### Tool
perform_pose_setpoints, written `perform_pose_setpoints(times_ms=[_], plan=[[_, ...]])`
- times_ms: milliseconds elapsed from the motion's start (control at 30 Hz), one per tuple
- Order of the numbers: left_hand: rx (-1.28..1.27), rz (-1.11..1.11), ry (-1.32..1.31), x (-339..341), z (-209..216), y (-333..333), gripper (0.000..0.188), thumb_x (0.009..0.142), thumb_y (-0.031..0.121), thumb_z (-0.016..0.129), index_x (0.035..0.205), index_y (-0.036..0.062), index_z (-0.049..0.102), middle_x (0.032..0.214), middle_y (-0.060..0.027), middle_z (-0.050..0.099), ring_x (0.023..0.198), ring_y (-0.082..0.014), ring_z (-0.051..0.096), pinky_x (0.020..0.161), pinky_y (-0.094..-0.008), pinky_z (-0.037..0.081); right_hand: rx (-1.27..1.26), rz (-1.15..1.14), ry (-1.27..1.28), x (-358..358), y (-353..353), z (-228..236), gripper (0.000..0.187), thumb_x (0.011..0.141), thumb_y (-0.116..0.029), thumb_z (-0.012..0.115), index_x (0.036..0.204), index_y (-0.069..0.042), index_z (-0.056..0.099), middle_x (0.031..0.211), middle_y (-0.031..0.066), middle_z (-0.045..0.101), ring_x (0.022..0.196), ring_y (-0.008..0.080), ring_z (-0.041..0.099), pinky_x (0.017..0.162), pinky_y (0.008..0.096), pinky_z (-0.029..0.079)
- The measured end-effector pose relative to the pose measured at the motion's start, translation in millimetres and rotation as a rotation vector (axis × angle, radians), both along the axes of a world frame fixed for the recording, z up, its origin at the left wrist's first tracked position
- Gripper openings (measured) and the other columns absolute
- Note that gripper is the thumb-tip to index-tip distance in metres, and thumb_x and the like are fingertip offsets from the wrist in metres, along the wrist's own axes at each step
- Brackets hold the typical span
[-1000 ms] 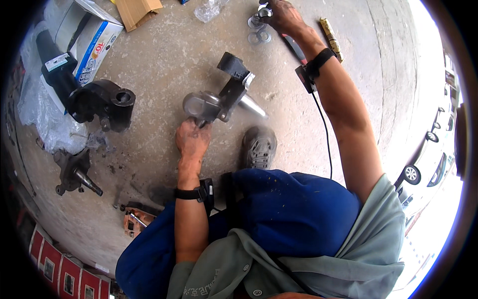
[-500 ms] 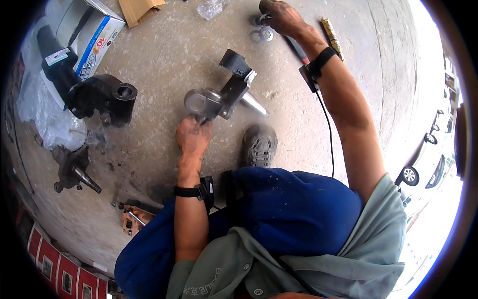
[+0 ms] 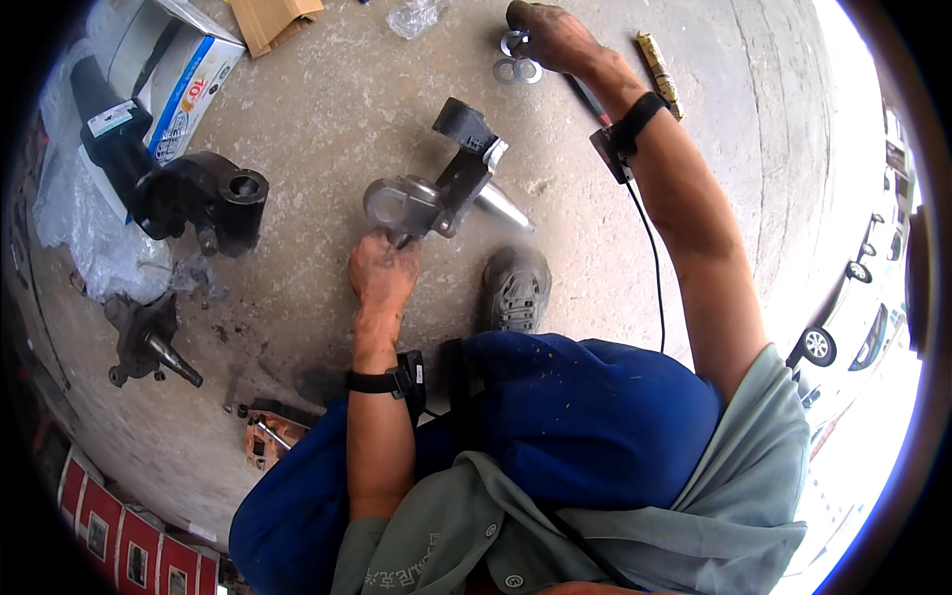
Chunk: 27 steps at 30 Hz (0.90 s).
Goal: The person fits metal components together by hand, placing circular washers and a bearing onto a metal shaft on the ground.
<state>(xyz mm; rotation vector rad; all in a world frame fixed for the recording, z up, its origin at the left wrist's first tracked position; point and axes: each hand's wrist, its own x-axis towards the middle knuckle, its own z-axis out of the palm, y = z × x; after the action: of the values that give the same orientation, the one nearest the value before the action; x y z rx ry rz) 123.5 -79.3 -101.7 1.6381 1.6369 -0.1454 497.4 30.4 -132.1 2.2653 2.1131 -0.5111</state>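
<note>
A steering knuckle (image 3: 458, 188), black with a bare grey eye and a tapered spindle, is on the concrete in front of my shoe. My left hand (image 3: 385, 270) is closed on its near end, below the grey eye; the fingertips are partly hidden. Far out to the right, my right hand (image 3: 563, 42) has its fingers curled, with a shiny metal ring (image 3: 512, 43) at the fingertips. Two flat metal rings (image 3: 528, 71) lie side by side just below it. A dark rounded piece shows at the far edge of that hand, too unclear to name.
At the left stand a big black forged part (image 3: 203, 193), a white-and-blue box (image 3: 193, 94) and clear plastic wrap (image 3: 109, 253). An older knuckle (image 3: 144, 337) lies nearer. On the right are a yellowish tube (image 3: 658, 71) and a red-and-black handle (image 3: 591, 102). Cardboard (image 3: 273, 22) lies at the back.
My right hand has shifted slightly left, and more of the metal ring shows at its fingertips. My left hand keeps its hold on the knuckle.
</note>
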Motion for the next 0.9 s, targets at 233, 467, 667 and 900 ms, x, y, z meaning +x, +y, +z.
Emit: perform_pose_setpoints(times_ms=[233,467,667,900], plan=[[-0.013,-0.003,0.01,0.3,3.9,1.5,0.034,0.079,0.028,0.076,0.098,0.0005,0.073,0.095,-0.0262,0.071,0.094,-0.047,0.068,0.081,-0.0484,0.055,0.028,-0.175,0.272,-0.9,-10.1,12.6,0.029,0.091,-0.023,0.072,0.118,-0.01,0.071,0.111,0.0134,0.074,0.103,0.0288,0.071,0.092,0.0386,0.056],[-0.034,0.014,0.019,1.4,3.4,1.6,0.033,0.079,0.028,0.074,0.098,0.0014,0.073,0.095,-0.0261,0.071,0.094,-0.0471,0.067,0.082,-0.0493,0.054,-0.025,-0.21,0.694,-1.8,-19.9,21.2,0.024,0.096,-0.02,0.07,0.118,-0.011,0.073,0.112,0.0048,0.076,0.103,0.017,0.071,0.095,0.0324,0.055],[-0.025,0.021,-0.001,1.0,4.5,0.3,0.032,0.08,0.029,0.074,0.097,0.002,0.073,0.094,-0.0246,0.072,0.092,-0.0463,0.068,0.081,-0.0485,0.054,0.083,-0.14,1.018,-0.9,-20.6,4.6,0.03,0.096,-0.021,0.071,0.124,-0.012,0.07,0.11,0.0058,0.076,0.104,0.0176,0.071,0.095,0.0304,0.055],[-0.025,-0.012,-0.013,-0.7,2.3,1.5,0.032,0.081,0.03,0.074,0.096,0.0013,0.073,0.091,-0.0241,0.072,0.089,-0.0446,0.069,0.078,-0.0462,0.055,0.001,-0.108,0.501,-21.1,-17.0,12.4,0.027,0.098,-0.011,0.065,0.124,-0.012,0.07,0.111,0.0081,0.075,0.1,0.0201,0.071,0.095,0.0328,0.056]])
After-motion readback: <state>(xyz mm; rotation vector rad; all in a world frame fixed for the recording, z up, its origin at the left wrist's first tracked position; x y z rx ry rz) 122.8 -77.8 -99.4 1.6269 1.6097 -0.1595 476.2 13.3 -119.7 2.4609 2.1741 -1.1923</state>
